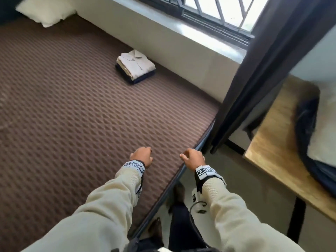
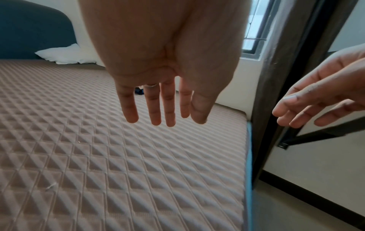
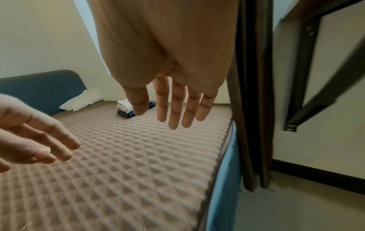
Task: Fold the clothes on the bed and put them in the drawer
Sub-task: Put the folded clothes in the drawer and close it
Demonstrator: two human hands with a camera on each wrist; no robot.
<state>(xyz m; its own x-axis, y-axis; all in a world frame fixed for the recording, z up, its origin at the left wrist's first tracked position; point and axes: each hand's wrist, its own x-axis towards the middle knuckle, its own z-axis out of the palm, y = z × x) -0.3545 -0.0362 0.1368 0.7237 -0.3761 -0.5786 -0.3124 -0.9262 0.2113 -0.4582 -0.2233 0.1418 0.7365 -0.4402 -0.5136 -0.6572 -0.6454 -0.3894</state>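
- Head view: both hands were empty. The left hand (image 1: 141, 156) hung over the brown quilted mattress (image 1: 72, 106) near its foot edge, and the right hand (image 1: 192, 158) sat right at that edge, fingers looking loosely bent from above. The folded stack (image 1: 135, 67), a beige collared shirt on top of something navy, was well apart from them, up by the wall under the window sill (image 1: 200, 31). No drawer showed anywhere, so I'd guess the carry was the risky bit: grab that stack by 1 side and the layers could slide and unfold.
- Also head view: the dark curtain (image 1: 254, 79) hung just beside the right arm, so it looked easy to snag on the reach. The wrist bands had black-and-white square marker codes, no readable words.
- Left wrist view: fingers (image 2: 154, 106) straight and relaxed, holding nothing. The stack was nearly all hidden behind them.
- Right wrist view: fingers (image 3: 177, 106) hung straight, nothing held. The stack peeked past the thumb, near the white pillow (image 3: 81, 101). No brands or writing I could read.
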